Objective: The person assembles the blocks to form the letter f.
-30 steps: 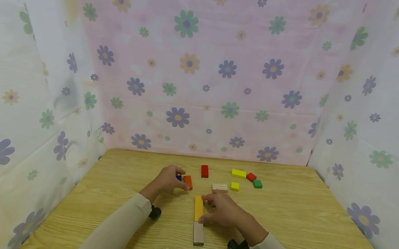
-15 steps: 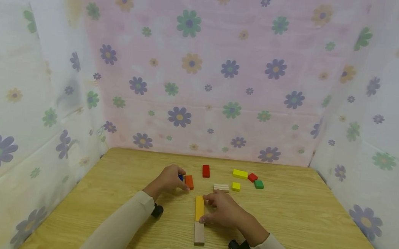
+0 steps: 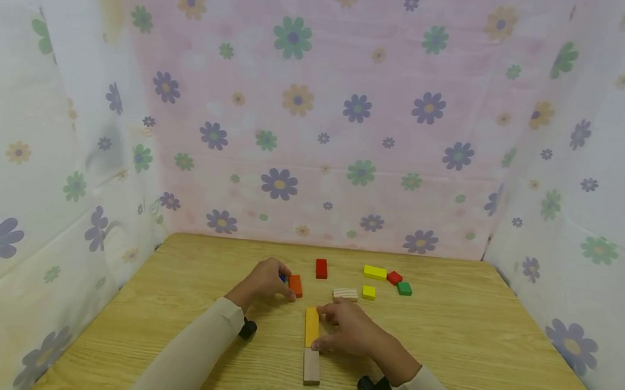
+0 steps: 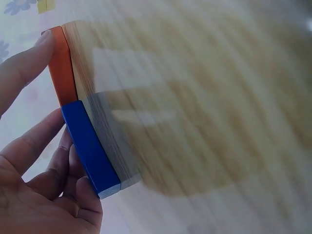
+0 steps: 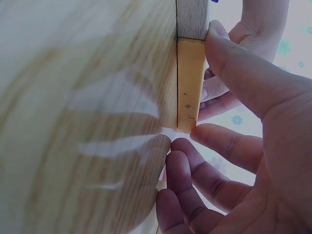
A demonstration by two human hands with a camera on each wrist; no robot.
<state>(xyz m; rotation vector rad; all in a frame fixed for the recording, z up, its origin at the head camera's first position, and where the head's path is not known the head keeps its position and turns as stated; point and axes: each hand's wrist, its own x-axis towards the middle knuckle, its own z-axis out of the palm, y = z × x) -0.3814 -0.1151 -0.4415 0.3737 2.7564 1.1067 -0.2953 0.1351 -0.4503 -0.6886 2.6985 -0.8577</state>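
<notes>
In the head view my left hand (image 3: pixel 268 277) is at an orange block (image 3: pixel 295 286). Its thumb lies at the near end and the index finger at the far end, pinching it lengthwise. A blue block (image 4: pixel 91 148) sits beside the orange one, its long face against my other fingers in the left wrist view; the hand mostly hides it from above. My right hand (image 3: pixel 355 330) pinches a yellow-orange block (image 5: pixel 189 83) lengthwise between thumb and index finger. A plain wooden block (image 3: pixel 311 367) lies end to end with that block, on its near side.
Farther back on the wooden table (image 3: pixel 459 335) lie a red block (image 3: pixel 321 269), a long yellow block (image 3: pixel 374 273), a small red block (image 3: pixel 394 277), a green block (image 3: pixel 404 289) and a small yellow block (image 3: pixel 368 292). A striped wooden block (image 3: pixel 345 294) lies just beyond my right hand.
The head view shifts slightly and comes back. Both hands and the blocks hold their places, apart from at most a tiny movement of my left hand.
</notes>
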